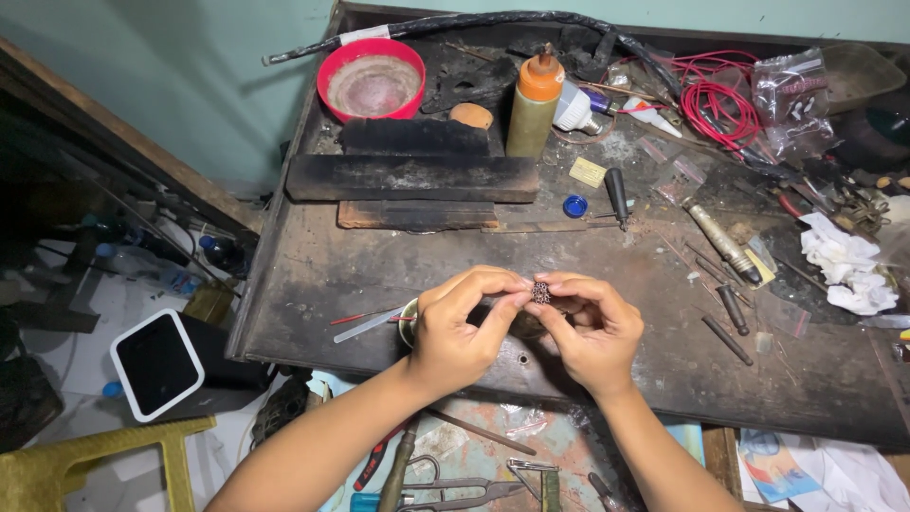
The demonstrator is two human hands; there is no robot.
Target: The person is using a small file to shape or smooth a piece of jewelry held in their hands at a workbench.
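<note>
At the centre of the frame, above the dark workbench [313, 275], the left hand [460, 327] and right hand [592, 332] both pinch a small beaded ring-like piece [541, 292] between fingertips, mid fine adjustment, so the next move likely needs steady, delicate finger pressure.

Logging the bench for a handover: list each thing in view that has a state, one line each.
Small beaded piece: pinched between the fingers of both hands, above the bench.
Left hand: fingers shut on the piece.
Right hand: fingers shut on the piece.
Orange-capped bottle: upright, capped.
Red bowl: upright.
White cloth: crumpled.
</note>
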